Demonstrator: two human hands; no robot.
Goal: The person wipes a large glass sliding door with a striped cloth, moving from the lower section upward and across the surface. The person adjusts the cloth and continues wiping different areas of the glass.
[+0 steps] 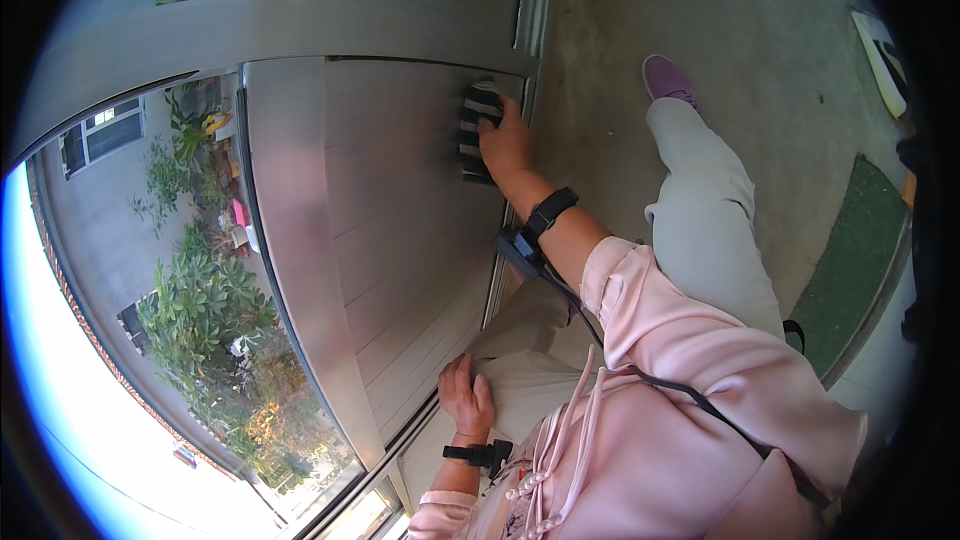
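Note:
My right hand (510,144) presses a folded dark-and-white striped cloth (478,99) flat against the grey metal lower panel (409,165) of a glazed door or partition. The cloth lies close to the panel's bottom edge, and its right part is covered by my fingers. My left hand (466,399) rests on my bent left knee, beside the metal frame, with the thumb apart from the fingers and nothing held. Each wrist wears a black strap, and a small device (521,251) with a cable is at the right one.
Glass (247,360) beside the panel shows plants (202,300) and a grey wall. A metal track (534,0) borders the concrete floor (600,30). My right leg (705,202) stretches across the floor. A green mat (847,255) lies beyond it, and a white object (877,64) is farther off.

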